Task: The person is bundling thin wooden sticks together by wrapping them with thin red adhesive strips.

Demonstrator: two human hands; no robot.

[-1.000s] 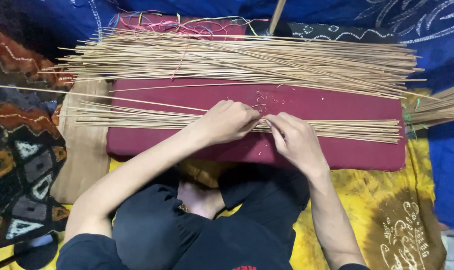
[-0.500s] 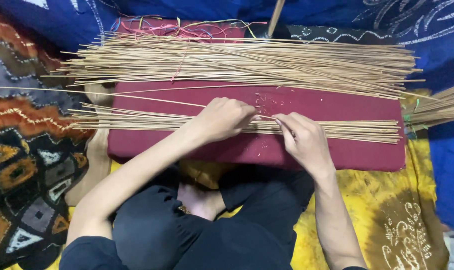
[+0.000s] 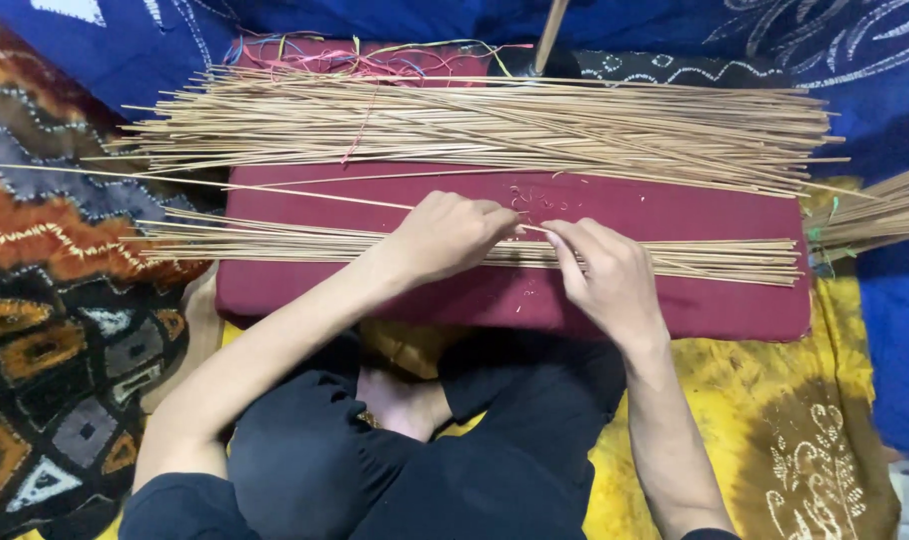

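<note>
On maroon cushion (image 3: 735,310): left hand (image 3: 453,235), right hand (image 3: 607,275) pinch thin sticks (image 3: 275,243).

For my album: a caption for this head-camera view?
Left hand and right hand pinch thin sticks on a maroon cushion.

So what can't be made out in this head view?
- Left hand fingertips: curled under, grip on the near row of thin tan sticks unclear.
- Right hand: hides the sticks beneath it.
- Tan stick bundle at right: cut off by the frame edge.
- Maroon cushion: far edge hidden under the larger stick pile.
</note>
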